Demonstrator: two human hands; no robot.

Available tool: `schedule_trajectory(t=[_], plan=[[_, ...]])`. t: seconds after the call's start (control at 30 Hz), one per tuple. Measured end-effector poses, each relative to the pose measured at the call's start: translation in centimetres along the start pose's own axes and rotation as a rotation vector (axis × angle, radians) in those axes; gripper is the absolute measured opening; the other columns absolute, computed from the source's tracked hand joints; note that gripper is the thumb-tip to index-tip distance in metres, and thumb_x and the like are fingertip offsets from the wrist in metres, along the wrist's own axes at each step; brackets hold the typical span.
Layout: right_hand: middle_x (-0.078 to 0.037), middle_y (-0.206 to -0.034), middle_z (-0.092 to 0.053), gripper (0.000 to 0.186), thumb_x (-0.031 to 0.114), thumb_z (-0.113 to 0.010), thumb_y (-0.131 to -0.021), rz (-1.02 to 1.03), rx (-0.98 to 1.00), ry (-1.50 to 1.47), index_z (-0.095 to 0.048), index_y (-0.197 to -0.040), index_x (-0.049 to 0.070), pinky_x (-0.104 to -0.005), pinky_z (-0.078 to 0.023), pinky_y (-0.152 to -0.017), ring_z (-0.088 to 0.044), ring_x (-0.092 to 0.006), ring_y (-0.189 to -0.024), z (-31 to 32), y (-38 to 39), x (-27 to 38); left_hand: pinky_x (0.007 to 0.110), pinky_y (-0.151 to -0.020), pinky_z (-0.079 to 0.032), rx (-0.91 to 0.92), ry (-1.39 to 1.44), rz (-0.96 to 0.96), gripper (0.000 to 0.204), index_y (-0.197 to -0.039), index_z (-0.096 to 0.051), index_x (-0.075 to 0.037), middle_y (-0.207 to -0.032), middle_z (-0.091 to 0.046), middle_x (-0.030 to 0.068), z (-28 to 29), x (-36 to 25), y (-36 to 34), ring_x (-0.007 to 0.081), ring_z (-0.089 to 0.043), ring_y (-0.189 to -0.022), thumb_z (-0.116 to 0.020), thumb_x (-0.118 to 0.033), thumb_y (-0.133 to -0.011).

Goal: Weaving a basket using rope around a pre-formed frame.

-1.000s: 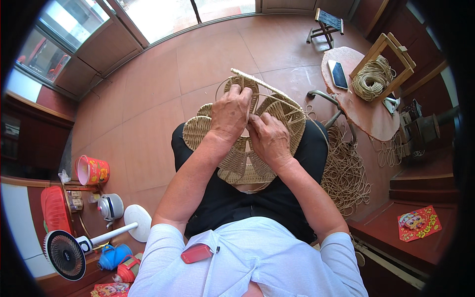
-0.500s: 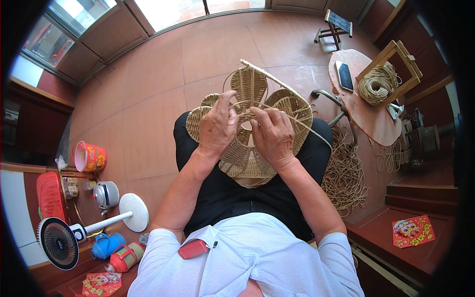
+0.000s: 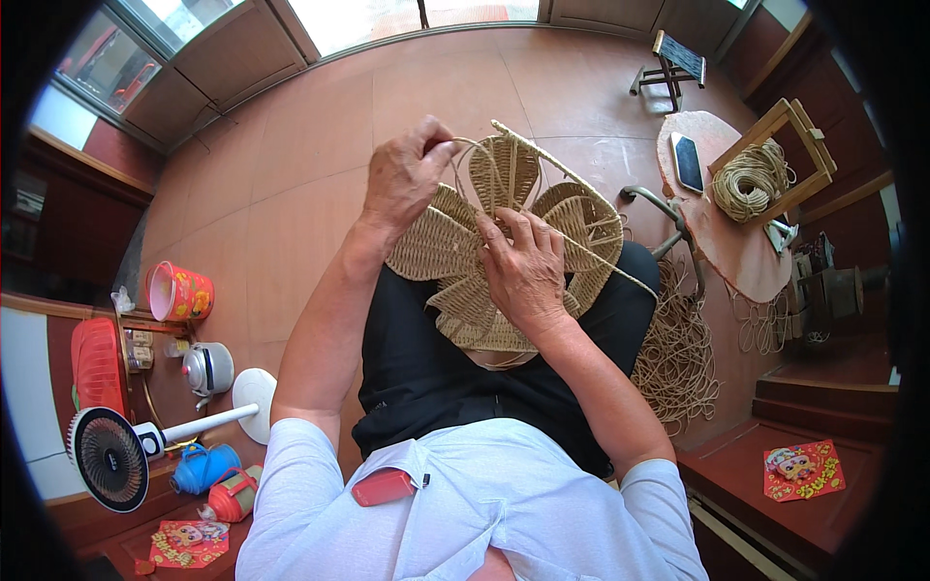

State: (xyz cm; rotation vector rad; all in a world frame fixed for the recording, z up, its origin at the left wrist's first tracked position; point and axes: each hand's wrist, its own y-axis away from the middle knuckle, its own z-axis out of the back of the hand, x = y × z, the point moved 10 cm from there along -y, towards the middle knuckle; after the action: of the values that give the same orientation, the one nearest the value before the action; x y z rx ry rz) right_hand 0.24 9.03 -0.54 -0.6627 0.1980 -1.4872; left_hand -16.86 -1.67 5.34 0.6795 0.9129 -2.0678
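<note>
A woven straw-coloured piece with petal-shaped panels [image 3: 436, 239] rests on my lap, over dark trousers. Above its far left side, my left hand [image 3: 407, 174] pinches a thin cord [image 3: 477, 145] that loops over to the weaving. My right hand [image 3: 524, 266] lies on the middle of the piece, its fingertips pressed near the centre, which they partly hide. Whether those fingers also grip a strand cannot be made out. A wrapped straight edge [image 3: 557, 157] runs along the far right of the piece, and a loose cord end [image 3: 620, 271] trails past my right knee.
On the right, a pink slab-topped table [image 3: 693, 131] bears a phone [image 3: 686, 163], a cord coil [image 3: 751, 184] and a wooden frame [image 3: 821, 160]. Heaped cord [image 3: 673, 363] lies below. A folding stool [image 3: 670, 70] stands far right; a fan [image 3: 108, 460], kettle [image 3: 207, 371] and bucket [image 3: 181, 292] are left.
My left hand has lifted up and left from the centre, drawing the cord into a loop. My right hand stays on the middle, now lying flatter. The view has shifted slightly.
</note>
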Motion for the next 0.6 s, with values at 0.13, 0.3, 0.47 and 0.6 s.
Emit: schedule_trajectory(t=[0.13,0.3,0.47,0.6], plan=[[-0.008,-0.140,-0.062,0.048,0.020,-0.079,-0.096,-0.039,-0.007,-0.020,-0.070,-0.143,0.019,-0.0490,-0.043,-0.111,-0.057,-0.0312,-0.134,-0.2,-0.2,-0.1,0.041,-0.081,-0.060,0.039,-0.005,0.111,0.043,-0.136,-0.069,-0.007,-0.093,-0.079,0.0091,-1.7,1.2,0.6,0.0238,-0.078,-0.087,-0.080,-0.031,-0.101],[-0.007,-0.138,-0.062,0.042,0.021,-0.078,-0.097,-0.041,-0.038,-0.039,-0.072,-0.139,0.021,-0.0485,-0.043,-0.110,-0.058,-0.0307,-0.132,0.1,0.0,-0.2,0.041,-0.084,-0.059,0.298,0.171,0.240,0.064,-0.153,-0.060,-0.008,-0.098,-0.077,0.0093,-4.3,2.6,3.0,0.0223,-0.076,-0.091,-0.081,-0.027,-0.096],[-0.004,-0.135,-0.062,0.039,0.026,-0.080,-0.095,-0.055,-0.069,-0.051,-0.073,-0.133,0.020,-0.0483,-0.043,-0.108,-0.058,-0.0289,-0.130,0.2,-0.2,-0.3,0.034,-0.079,-0.055,0.208,0.118,0.267,0.057,-0.151,-0.063,-0.006,-0.081,-0.061,0.0004,-2.4,2.5,5.0,0.0127,-0.063,-0.082,-0.076,-0.014,-0.096],[-0.002,-0.128,-0.064,0.031,0.029,-0.082,-0.095,-0.091,-0.119,-0.046,-0.074,-0.125,0.021,-0.0471,-0.043,-0.104,-0.060,-0.0275,-0.125,0.4,-0.5,-0.1,0.037,-0.077,-0.055,-0.177,-0.346,-0.039,0.056,-0.146,-0.068,-0.011,-0.078,-0.060,0.0042,2.8,-0.7,8.6,0.0173,-0.063,-0.076,-0.070,-0.006,-0.090]])
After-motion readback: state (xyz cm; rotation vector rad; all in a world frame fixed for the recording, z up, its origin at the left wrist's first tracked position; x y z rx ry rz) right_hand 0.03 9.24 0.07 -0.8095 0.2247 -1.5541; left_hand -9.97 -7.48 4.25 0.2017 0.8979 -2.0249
